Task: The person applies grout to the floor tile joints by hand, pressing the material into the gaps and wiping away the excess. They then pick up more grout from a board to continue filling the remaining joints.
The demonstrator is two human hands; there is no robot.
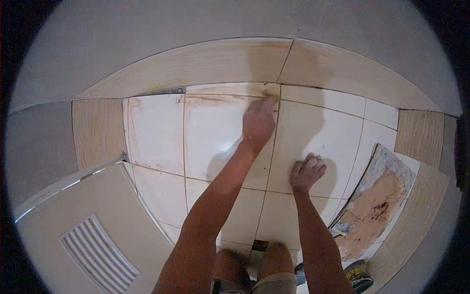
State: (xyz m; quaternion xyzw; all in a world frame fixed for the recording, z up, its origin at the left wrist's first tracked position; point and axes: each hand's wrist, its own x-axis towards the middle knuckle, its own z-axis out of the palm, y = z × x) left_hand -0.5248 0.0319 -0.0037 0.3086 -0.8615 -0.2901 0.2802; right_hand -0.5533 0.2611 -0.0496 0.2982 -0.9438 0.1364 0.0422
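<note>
My left hand is closed, its fingertips pressed down at the joint between the white floor tiles and the wood-look skirting tile. Brownish grout smears lie around those fingertips, and whatever they may pinch is hidden. Closer to me, my right hand rests on a white tile with its fingers curled into a fist; nothing shows in it. To its right lies a worn board bearing a spread of pinkish-brown grout. A small flat piece, perhaps a scraper, sits at the board's left edge.
A beige door with a louvred vent stands at lower left. Grey walls rise behind the skirting. A round tub stands at lower right. A dark square opening lies in the floor near my knees.
</note>
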